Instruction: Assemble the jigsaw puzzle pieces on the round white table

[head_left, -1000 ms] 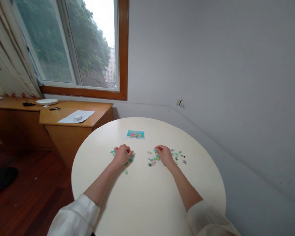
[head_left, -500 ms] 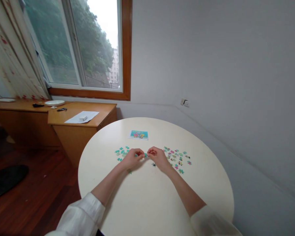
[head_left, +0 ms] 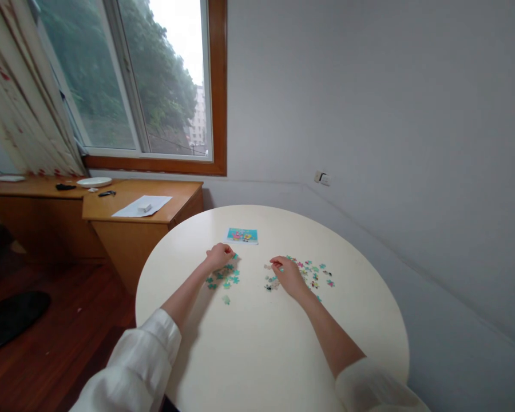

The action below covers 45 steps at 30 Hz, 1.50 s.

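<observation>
A white plate sits on the wooden cabinet under the window, with a pale flat item farther left. A small white box rests on a sheet of paper near the cabinet's corner; what it holds cannot be seen. On the round white desk, loose puzzle pieces lie in two groups: a mostly teal left cluster and a mixed teal, pink, yellow and dark right cluster.

Beyond them lies a picture card with pink and yellow figures on teal; the marks along its top edge are too small to read.

The left hand is over the far side of the left cluster, its fingers curled and a teal piece at their tips; whether its grip is clamped on that piece cannot be told. The right hand covers part of the right cluster, thumb and forefinger close, but whether they meet or pinch anything is unclear. Both pale sleeves and the desk's near edge are cut off below.
</observation>
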Each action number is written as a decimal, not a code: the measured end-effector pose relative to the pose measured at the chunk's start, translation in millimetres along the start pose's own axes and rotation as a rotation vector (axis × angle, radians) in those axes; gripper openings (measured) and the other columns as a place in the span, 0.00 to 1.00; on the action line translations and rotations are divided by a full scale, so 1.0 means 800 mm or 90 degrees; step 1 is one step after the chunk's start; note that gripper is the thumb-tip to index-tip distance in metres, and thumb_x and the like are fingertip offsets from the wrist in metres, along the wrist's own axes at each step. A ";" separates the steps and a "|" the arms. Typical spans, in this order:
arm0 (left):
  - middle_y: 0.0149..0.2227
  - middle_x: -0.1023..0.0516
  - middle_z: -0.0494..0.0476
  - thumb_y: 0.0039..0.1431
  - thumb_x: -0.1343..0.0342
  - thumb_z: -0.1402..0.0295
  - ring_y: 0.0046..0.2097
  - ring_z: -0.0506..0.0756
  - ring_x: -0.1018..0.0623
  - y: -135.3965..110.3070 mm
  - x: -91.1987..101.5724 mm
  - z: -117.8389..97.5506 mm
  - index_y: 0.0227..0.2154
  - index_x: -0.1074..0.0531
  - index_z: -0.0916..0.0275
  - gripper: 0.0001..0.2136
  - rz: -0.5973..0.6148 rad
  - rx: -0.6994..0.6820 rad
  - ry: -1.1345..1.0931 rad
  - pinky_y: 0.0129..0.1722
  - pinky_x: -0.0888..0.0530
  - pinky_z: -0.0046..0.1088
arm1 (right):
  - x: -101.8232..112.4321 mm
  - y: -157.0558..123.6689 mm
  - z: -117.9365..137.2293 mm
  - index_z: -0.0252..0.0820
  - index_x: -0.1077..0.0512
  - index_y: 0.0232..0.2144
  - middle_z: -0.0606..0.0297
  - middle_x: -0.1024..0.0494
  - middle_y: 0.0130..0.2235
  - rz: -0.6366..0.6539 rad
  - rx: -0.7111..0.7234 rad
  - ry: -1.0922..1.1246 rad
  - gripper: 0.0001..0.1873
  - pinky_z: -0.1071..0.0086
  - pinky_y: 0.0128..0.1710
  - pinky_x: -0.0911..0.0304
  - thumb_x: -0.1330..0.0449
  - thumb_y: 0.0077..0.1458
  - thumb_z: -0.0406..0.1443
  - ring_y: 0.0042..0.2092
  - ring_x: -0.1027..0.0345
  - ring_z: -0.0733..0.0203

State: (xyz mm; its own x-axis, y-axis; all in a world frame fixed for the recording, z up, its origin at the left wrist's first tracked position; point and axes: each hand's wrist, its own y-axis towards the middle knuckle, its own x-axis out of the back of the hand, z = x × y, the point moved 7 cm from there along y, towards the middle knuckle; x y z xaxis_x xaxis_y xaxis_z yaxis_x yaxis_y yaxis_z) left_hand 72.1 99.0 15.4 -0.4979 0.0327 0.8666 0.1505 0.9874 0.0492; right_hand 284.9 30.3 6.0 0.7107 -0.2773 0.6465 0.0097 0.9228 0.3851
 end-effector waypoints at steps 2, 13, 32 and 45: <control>0.34 0.22 0.57 0.51 0.49 0.65 0.40 0.58 0.26 0.003 -0.007 0.000 0.27 0.26 0.62 0.09 0.020 -0.003 0.023 0.41 0.35 0.36 | 0.001 -0.002 -0.004 0.37 0.29 0.31 0.61 0.25 0.32 -0.004 -0.006 -0.036 0.10 0.69 0.40 0.39 0.49 0.47 0.29 0.34 0.33 0.63; 0.35 0.22 0.60 0.47 0.44 0.65 0.45 0.62 0.29 0.015 -0.028 -0.009 0.27 0.25 0.61 0.07 0.090 -0.014 0.133 0.45 0.39 0.40 | -0.012 -0.008 -0.004 0.41 0.27 0.38 0.60 0.27 0.41 0.046 -0.035 -0.244 0.13 0.66 0.46 0.48 0.47 0.52 0.37 0.45 0.36 0.59; 0.35 0.24 0.61 0.50 0.47 0.60 0.42 0.61 0.29 0.001 -0.008 -0.019 0.30 0.29 0.63 0.11 -0.024 -0.052 0.112 0.42 0.40 0.38 | -0.016 0.000 0.004 0.41 0.28 0.28 0.64 0.25 0.34 0.026 -0.012 -0.213 0.05 0.64 0.42 0.51 0.44 0.50 0.34 0.39 0.35 0.61; 0.14 0.34 0.50 0.51 0.54 0.59 0.20 0.47 0.38 -0.045 -0.046 -0.059 0.18 0.28 0.68 0.18 0.091 -0.107 -0.317 0.23 0.42 0.24 | -0.006 -0.014 0.075 0.42 0.31 0.23 0.65 0.30 0.27 -0.072 0.315 -0.046 0.06 0.67 0.35 0.45 0.44 0.52 0.32 0.33 0.40 0.61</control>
State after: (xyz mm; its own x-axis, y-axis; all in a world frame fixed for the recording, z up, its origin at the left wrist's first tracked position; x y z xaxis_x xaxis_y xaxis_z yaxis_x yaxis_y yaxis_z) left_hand 125.3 55.0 5.5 -0.8004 0.2745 0.5330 0.3602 0.9308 0.0616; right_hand 239.2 5.3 38.1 0.6738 -0.4016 0.6203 -0.2637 0.6535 0.7095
